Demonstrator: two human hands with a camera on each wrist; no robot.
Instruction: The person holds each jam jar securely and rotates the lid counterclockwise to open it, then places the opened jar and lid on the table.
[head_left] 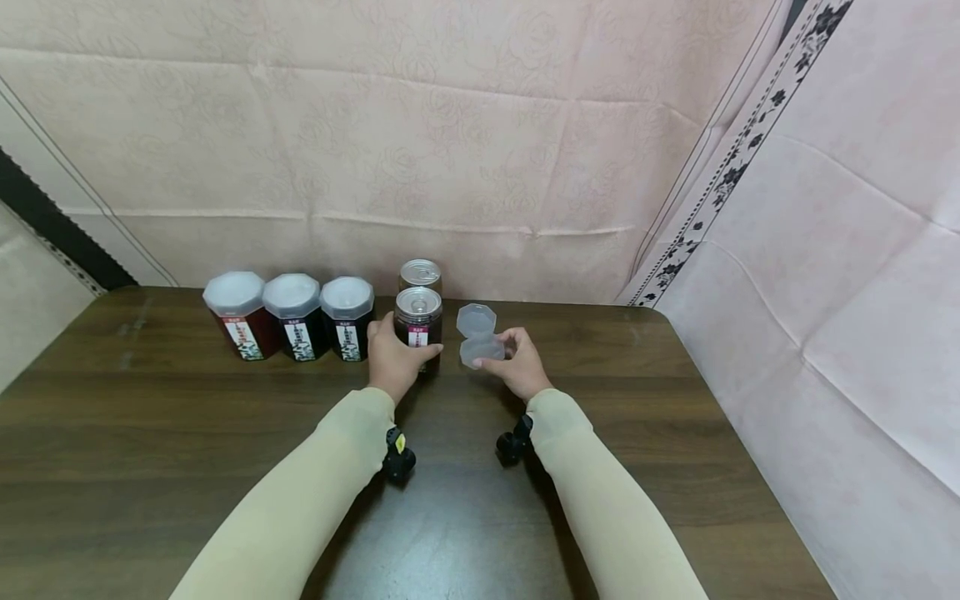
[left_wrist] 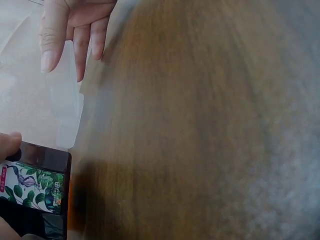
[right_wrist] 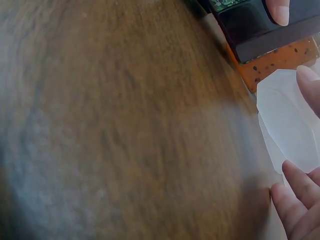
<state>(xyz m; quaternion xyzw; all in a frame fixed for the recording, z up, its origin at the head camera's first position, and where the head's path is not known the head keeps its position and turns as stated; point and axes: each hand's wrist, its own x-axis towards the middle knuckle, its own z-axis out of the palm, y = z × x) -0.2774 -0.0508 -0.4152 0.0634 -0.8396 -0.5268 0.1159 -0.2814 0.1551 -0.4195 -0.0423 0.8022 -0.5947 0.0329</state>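
Observation:
My left hand (head_left: pixel 397 358) grips a dark-filled jar (head_left: pixel 418 310) with a silver pull-ring top, thumb across its front. A leafy label (left_wrist: pixel 32 187) shows on that jar in the left wrist view. Right behind it stands another silver-topped jar (head_left: pixel 421 272), whose orange contents (right_wrist: pixel 280 65) with dark specks appear in the right wrist view. To the right are two translucent octagonal plastic lids, a far lid (head_left: pixel 476 319) and a near lid (head_left: pixel 482 349). My right hand (head_left: pixel 521 367) holds the near lid by its right side, thumb and fingertips at its edge.
Left of my left hand stands a row of three octagonal jars with pale lids: a reddish jar (head_left: pixel 243 329) and two darker jars (head_left: pixel 300 333). The brown wooden table (head_left: pixel 465 517) meets a cloth-covered wall (head_left: pixel 450 150) behind them. Another cloth (head_left: pixel 825 292) borders its right side.

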